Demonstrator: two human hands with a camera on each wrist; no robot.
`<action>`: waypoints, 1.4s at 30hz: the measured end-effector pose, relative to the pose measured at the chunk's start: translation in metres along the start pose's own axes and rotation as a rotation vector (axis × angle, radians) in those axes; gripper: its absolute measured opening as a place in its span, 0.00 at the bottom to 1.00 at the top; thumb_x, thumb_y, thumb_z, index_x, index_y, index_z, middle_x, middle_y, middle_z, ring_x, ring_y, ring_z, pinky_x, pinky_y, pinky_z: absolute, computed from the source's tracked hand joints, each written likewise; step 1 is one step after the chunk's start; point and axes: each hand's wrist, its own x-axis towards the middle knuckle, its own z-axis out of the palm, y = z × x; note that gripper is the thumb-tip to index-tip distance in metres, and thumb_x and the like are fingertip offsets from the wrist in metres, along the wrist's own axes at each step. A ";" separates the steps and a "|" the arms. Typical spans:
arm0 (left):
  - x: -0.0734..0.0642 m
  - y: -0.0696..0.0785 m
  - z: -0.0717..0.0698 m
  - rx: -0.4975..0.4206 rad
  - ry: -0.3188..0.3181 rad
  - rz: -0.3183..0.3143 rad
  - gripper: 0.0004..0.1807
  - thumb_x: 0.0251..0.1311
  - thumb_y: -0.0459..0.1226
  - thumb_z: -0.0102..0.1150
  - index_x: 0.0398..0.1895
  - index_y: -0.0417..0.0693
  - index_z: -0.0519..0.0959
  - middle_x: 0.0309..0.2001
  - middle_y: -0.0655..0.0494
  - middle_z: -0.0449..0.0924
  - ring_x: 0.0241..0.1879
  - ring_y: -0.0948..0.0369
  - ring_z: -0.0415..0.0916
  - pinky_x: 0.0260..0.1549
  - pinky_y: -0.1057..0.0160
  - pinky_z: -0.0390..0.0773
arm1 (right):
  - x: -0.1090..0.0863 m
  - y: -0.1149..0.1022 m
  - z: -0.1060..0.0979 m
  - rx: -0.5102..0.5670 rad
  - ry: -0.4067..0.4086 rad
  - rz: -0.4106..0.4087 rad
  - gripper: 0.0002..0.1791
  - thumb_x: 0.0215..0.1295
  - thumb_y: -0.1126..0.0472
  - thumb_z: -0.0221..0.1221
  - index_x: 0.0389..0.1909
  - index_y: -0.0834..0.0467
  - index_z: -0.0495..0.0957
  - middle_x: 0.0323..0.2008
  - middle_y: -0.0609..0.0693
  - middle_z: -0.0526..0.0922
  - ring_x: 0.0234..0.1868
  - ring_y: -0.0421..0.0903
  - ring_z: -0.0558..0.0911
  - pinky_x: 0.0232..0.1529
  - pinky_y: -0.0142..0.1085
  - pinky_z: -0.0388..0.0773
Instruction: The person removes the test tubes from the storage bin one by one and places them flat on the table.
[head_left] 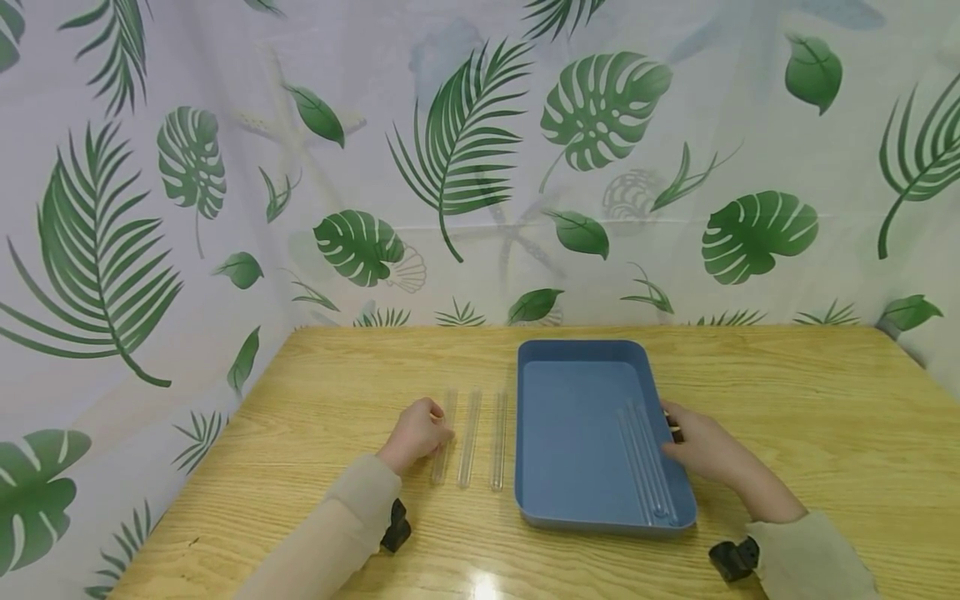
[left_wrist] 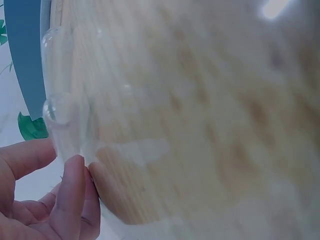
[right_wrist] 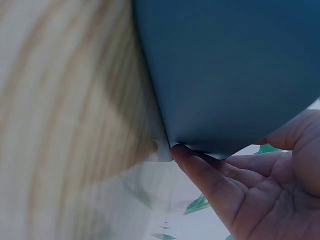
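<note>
Three clear test tubes lie side by side on the table, left of a shallow blue tray. My left hand is at the leftmost test tube, its thumb and fingers pinching it along its length. Beside that one are the middle test tube and the right test tube, nearest the tray. The left wrist view shows rounded tube ends by the fingertips. My right hand grips the tray's right wall, fingers low on the outside in the right wrist view. Several tubes lie along the tray's right side.
The wooden table reaches back to a leaf-printed cloth, which also hangs along the left. Black wrist cameras sit at both sleeves. The tray stands close to the right of the loose tubes.
</note>
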 end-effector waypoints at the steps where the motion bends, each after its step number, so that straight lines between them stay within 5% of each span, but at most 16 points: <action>1: 0.000 0.000 0.000 -0.005 0.001 -0.005 0.16 0.53 0.29 0.57 0.43 0.31 0.66 0.24 0.49 0.72 0.14 0.62 0.65 0.15 0.67 0.69 | 0.000 0.000 0.000 -0.001 0.000 0.000 0.33 0.55 0.73 0.51 0.58 0.82 0.48 0.48 0.79 0.64 0.46 0.69 0.70 0.37 0.49 0.74; 9: 0.002 -0.002 0.000 0.003 0.001 -0.018 0.17 0.52 0.29 0.57 0.44 0.31 0.66 0.34 0.45 0.72 0.17 0.61 0.69 0.17 0.66 0.73 | 0.000 0.001 0.000 -0.006 -0.003 0.002 0.33 0.55 0.73 0.51 0.58 0.82 0.48 0.49 0.78 0.64 0.46 0.69 0.69 0.37 0.49 0.74; 42: 0.001 0.000 -0.002 0.070 0.020 -0.020 0.16 0.53 0.28 0.56 0.44 0.31 0.67 0.34 0.46 0.69 0.17 0.62 0.66 0.17 0.68 0.68 | 0.000 0.000 0.001 -0.007 0.010 -0.011 0.32 0.55 0.73 0.51 0.58 0.82 0.48 0.48 0.78 0.64 0.46 0.69 0.70 0.38 0.50 0.74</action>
